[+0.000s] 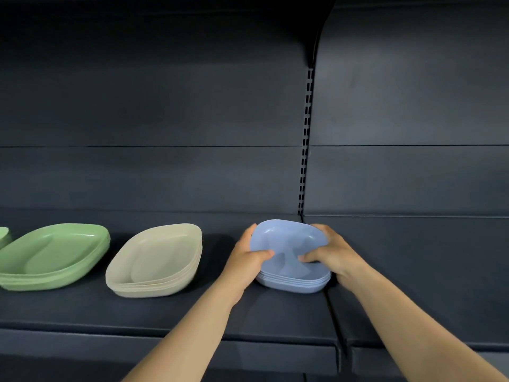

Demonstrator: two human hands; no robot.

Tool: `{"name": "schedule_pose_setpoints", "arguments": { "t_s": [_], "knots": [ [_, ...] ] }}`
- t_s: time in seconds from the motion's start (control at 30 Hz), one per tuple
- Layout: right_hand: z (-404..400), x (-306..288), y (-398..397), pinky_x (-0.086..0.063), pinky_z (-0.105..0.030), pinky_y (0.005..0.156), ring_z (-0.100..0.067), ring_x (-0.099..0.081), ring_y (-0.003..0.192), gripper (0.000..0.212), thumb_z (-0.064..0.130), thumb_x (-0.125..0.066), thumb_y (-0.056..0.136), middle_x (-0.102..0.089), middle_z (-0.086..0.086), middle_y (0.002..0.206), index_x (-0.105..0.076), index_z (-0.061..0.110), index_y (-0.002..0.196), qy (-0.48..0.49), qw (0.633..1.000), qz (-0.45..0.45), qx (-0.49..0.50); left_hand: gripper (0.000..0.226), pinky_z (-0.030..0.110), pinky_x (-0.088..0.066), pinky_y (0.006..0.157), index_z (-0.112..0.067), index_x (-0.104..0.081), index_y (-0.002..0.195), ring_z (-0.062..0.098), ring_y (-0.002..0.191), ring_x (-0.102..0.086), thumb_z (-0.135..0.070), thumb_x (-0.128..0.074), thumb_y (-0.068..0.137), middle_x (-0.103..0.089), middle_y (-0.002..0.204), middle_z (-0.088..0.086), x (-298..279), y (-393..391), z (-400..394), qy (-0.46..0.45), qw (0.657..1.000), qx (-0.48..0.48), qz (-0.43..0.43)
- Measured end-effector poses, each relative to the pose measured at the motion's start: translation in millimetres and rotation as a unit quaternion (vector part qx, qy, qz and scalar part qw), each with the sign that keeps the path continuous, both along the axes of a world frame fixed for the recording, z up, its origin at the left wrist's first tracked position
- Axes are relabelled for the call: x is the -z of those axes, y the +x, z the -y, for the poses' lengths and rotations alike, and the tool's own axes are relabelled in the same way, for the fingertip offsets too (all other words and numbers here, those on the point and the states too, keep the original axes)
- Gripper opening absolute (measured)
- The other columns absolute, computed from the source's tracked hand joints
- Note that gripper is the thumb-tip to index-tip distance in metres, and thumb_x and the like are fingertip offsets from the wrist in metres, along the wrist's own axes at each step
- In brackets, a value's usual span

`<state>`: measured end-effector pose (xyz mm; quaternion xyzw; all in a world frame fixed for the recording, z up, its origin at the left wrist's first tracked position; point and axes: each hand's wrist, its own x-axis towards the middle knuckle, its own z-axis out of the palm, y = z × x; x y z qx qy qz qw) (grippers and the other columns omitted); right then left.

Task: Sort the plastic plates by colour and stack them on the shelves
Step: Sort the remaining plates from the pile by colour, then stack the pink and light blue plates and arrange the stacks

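1. Both hands clasp the blue plate stack [292, 260] on the dark shelf [165, 312]: left hand [248, 257] and right hand [333, 255], thumbs on the top plate.
2. Left of it sit a beige plate stack [157, 260] and a green plate stack [52, 257].
3. A pale green edge [4, 237], possibly another plate, shows far left.

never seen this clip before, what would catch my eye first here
First, the blue stack near the middle of the dark shelf, gripped on both sides by the left hand and right hand, thumbs on the top plate's rim. To its left sit a beige stack and, further left, a green stack, each apart from the next. The pale colours stand out against the dark back panel.
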<state>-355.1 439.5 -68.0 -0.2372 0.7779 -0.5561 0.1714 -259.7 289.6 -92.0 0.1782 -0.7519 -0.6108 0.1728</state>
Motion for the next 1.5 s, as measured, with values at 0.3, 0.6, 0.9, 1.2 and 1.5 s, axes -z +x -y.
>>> {"name": "schedule_pose_setpoints", "arguments": {
  "t_s": [0.3,0.6,0.9,1.2,1.5],
  "knots": [
    [-59,1,-18,-0.045,-0.036,0.101,-0.019,-0.059,0.109,0.051,0.029,-0.075,0.08,-0.062,-0.006,0.12,-0.054,0.018,0.125,-0.075,0.992,0.009,0.101,0.07,0.026,-0.025,0.11,-0.025,-0.025,0.149,0.011,0.141,-0.025,-0.036,-0.06,0.089,-0.024,0.154,-0.01,-38,9,-10,-0.212,0.973,0.007,0.089],
    [-233,-61,-33,-0.03,-0.035,0.11,-0.025,-0.028,0.138,0.068,0.048,-0.063,0.085,-0.036,-0.003,0.146,-0.037,0.023,0.143,0.35,0.857,-0.37,0.072,0.059,0.036,-0.029,0.108,-0.021,-0.036,0.142,0.022,0.134,-0.032,-0.044,-0.053,0.09,-0.037,0.143,0.001,-111,-30,-117,-0.636,0.751,0.105,0.145],
    [-443,-81,-62,-0.032,-0.034,0.108,-0.026,-0.038,0.131,0.071,0.051,-0.065,0.082,-0.042,-0.004,0.141,-0.039,0.023,0.142,0.409,0.821,-0.378,0.129,0.06,0.036,-0.029,0.108,-0.021,-0.035,0.143,0.021,0.136,-0.03,-0.045,-0.052,0.091,-0.034,0.147,0.001,-117,-103,-316,-0.622,0.765,0.141,0.088],
    [-618,-88,-100,-0.029,-0.028,0.105,-0.024,-0.04,0.128,0.065,0.044,-0.068,0.082,-0.045,-0.004,0.139,-0.043,0.024,0.139,0.424,0.808,-0.383,0.148,0.058,0.036,-0.035,0.104,-0.022,-0.037,0.141,0.02,0.135,-0.031,-0.045,-0.053,0.09,-0.035,0.145,-0.001,-106,-165,-510,-0.558,0.806,0.187,0.06],
    [-747,-78,-148,-0.036,-0.032,0.101,-0.021,-0.046,0.121,0.061,0.042,-0.069,0.078,-0.053,-0.001,0.134,-0.051,0.022,0.132,0.415,0.816,-0.368,0.164,0.06,0.034,-0.035,0.103,-0.021,-0.037,0.141,0.022,0.133,-0.035,-0.045,-0.056,0.089,-0.037,0.143,0.002,-107,-247,-632,-0.538,0.811,0.221,0.07]
  ]
}}
